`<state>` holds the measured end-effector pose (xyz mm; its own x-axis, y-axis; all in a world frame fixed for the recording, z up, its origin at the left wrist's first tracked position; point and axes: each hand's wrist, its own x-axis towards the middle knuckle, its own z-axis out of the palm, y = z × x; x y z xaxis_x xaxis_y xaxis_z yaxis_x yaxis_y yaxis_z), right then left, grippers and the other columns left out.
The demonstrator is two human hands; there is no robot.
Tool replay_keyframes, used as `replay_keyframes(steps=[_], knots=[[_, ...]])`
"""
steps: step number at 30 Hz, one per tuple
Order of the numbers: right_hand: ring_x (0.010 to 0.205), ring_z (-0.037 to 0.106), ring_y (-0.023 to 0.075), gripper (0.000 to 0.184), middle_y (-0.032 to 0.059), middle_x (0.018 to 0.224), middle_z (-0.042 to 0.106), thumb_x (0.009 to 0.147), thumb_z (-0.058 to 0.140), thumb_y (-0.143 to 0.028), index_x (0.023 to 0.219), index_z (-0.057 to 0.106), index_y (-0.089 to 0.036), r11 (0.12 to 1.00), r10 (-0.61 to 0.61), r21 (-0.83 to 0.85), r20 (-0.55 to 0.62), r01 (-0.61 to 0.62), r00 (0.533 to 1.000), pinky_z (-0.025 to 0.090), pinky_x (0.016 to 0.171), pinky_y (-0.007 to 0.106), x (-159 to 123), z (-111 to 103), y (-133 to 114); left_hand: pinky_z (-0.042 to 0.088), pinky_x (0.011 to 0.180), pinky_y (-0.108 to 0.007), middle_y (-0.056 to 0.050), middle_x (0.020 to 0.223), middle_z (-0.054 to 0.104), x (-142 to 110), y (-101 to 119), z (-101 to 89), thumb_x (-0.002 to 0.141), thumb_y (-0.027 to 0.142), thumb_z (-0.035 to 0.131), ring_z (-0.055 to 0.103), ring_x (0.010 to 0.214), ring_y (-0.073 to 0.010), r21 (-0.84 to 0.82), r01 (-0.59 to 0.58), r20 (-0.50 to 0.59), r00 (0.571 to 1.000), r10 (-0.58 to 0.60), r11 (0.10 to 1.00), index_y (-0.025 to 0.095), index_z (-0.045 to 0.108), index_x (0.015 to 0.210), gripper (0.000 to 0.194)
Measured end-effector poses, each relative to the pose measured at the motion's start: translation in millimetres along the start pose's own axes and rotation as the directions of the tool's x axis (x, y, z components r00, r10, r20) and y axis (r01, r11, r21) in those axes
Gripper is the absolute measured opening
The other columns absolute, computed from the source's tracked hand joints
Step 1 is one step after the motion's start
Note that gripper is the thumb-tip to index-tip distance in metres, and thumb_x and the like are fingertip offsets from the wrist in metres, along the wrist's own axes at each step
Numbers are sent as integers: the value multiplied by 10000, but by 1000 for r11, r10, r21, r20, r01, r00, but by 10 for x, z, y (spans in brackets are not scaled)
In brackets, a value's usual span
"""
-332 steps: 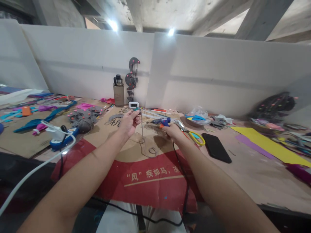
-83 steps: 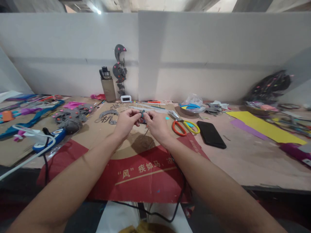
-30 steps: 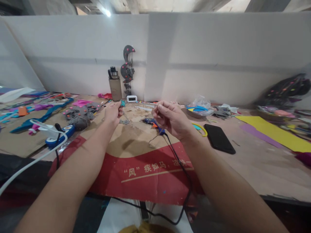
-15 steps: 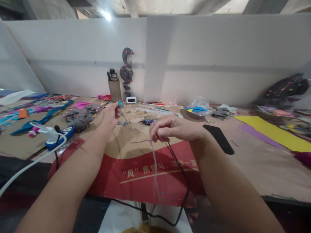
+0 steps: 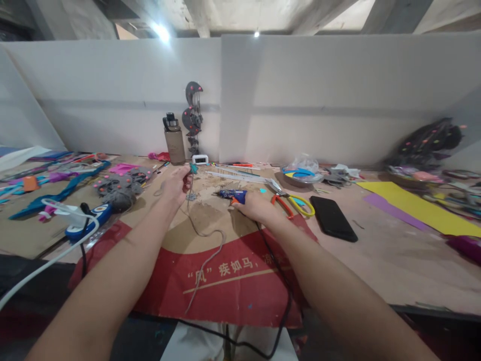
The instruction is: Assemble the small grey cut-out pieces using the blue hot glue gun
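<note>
My left hand (image 5: 177, 184) pinches a small teal piece (image 5: 193, 168) above the far part of the cardboard. A grey yarn (image 5: 203, 233) hangs from this hand and runs in a loose curve over the red print. My right hand (image 5: 255, 206) is closed round the handle of a blue hot glue gun (image 5: 230, 194) with an orange trigger, its nozzle pointing left. The gun's black cord (image 5: 276, 260) trails from under my right wrist over the front edge. Scissors (image 5: 289, 198) with red and yellow handles lie just right of that hand.
A black phone (image 5: 333, 218) lies right of the scissors. A bottle (image 5: 175, 140) and a small white clock (image 5: 200, 159) stand at the back. A blue power strip (image 5: 90, 220) sits on the left. Yellow sheets (image 5: 421, 205) lie on the right.
My right hand has let go of the grey yarn and moved onto the glue gun. The yarn now lies slack on the cardboard. My left hand stays in about the same place.
</note>
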<state>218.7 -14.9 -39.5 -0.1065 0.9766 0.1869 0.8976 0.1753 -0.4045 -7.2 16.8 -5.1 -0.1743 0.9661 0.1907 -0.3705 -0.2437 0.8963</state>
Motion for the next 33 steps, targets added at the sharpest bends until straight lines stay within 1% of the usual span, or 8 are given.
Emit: replay_keyframes(steps=[3, 7, 9, 14, 19, 21, 28, 33], knots=[[725, 632, 242, 219, 188, 820, 673, 720, 595, -309, 820, 646, -121, 996, 67, -53, 41, -65, 997, 420, 609, 307, -6, 102, -18, 237, 330, -133, 59, 499, 444, 0, -37, 2, 654, 218, 646, 381, 385, -31, 35, 11, 19, 1000, -12, 999, 154, 504, 656, 156], [722, 627, 230, 230, 142, 813, 665, 727, 548, -306, 864, 630, -140, 988, 116, 97, 72, -123, 991, 425, 605, 290, 72, 92, 23, 243, 340, -128, 63, 494, 428, 26, -104, -26, 641, 245, 663, 370, 390, -27, 42, 55, 16, 998, -55, 998, 151, 501, 656, 188], [728, 618, 219, 253, 113, 826, 656, 734, 518, -311, 909, 604, -151, 971, 149, 186, 20, -150, 989, 428, 606, 280, 112, 60, 28, 228, 338, -130, 65, 495, 421, 40, -135, -45, 628, 252, 670, 355, 387, -23, 62, 64, 16, 998, -65, 996, 152, 489, 643, 208], [710, 579, 172, 318, 64, 882, 615, 713, 450, -204, 1023, 515, -165, 892, 51, 448, -246, 67, 968, 461, 631, 272, 79, -16, -116, 212, 341, -139, 68, 497, 397, 43, -184, -61, 608, 258, 677, 351, 399, -27, 107, 48, 22, 998, -50, 993, 151, 487, 632, 220], [648, 549, 117, 398, 33, 973, 593, 731, 443, -194, 1128, 425, -210, 626, -81, 736, -266, 257, 960, 490, 560, 244, -42, -40, -315, 203, 345, -151, 65, 490, 399, 9, -193, -32, 600, 258, 671, 335, 389, -29, 151, 77, 29, 996, -82, 986, 145, 512, 642, 200], [674, 547, 119, 350, 32, 984, 592, 743, 443, -194, 1092, 440, -215, 585, -124, 756, -277, 296, 953, 487, 555, 239, -81, -45, -354, 205, 350, -153, 60, 493, 410, -9, -191, -15, 597, 255, 668, 346, 395, -32, 175, 83, 15, 996, -87, 981, 142, 520, 646, 192], [778, 569, 190, 286, 70, 921, 619, 795, 464, -228, 1076, 494, -188, 780, -190, 522, -327, 344, 926, 461, 733, 340, -188, -130, -411, 221, 357, -165, 57, 519, 424, -55, -196, 38, 589, 289, 688, 353, 414, -37, 201, 85, 31, 995, -93, 976, 150, 512, 637, 230], [829, 574, 226, 324, 109, 944, 626, 822, 448, -253, 1130, 482, -161, 842, -216, 413, -331, 347, 918, 442, 758, 360, -220, -145, -452, 206, 349, -172, 53, 530, 420, -61, -193, 43, 595, 290, 686, 337, 415, -38, 174, 99, 47, 993, -109, 980, 149, 515, 635, 225]])
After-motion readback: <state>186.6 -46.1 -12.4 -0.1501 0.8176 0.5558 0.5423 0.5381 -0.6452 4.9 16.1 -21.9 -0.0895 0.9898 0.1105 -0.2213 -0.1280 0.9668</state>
